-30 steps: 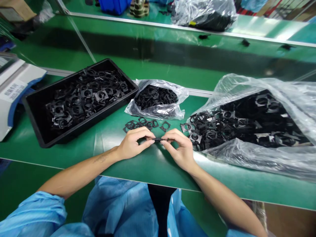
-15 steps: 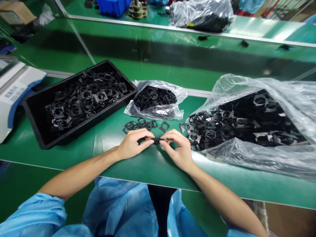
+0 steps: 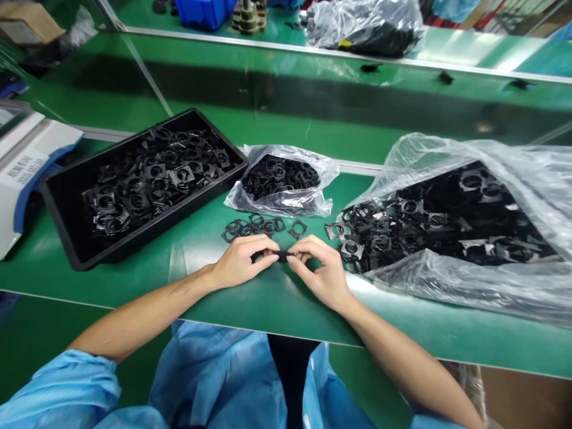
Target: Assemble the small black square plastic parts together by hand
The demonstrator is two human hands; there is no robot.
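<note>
Between my two hands is a small black plastic part [image 3: 282, 256], seen nearly edge-on, so its full shape is hidden. My left hand [image 3: 243, 260] pinches its left end between thumb and fingers. At the right end, my right hand [image 3: 320, 267] grips it the same way. Just beyond my fingertips lies a loose group of black rings [image 3: 257, 225] on the green table. A single black square frame with a round hole [image 3: 297, 229] lies to their right. Spilled black frames [image 3: 353, 248] reach close to my right hand.
A black tray [image 3: 134, 241] full of black frames stands at left, beside a white and blue device [image 3: 33, 161]. A small clear bag [image 3: 286, 202] of black rings lies behind my hands. At right, a large plastic bag [image 3: 429, 280] spills frames. A raised shelf edge [image 3: 277, 43] runs behind.
Both hands keep hold of the black part, which has tilted slightly between the fingertips. Nothing else has visibly moved.
</note>
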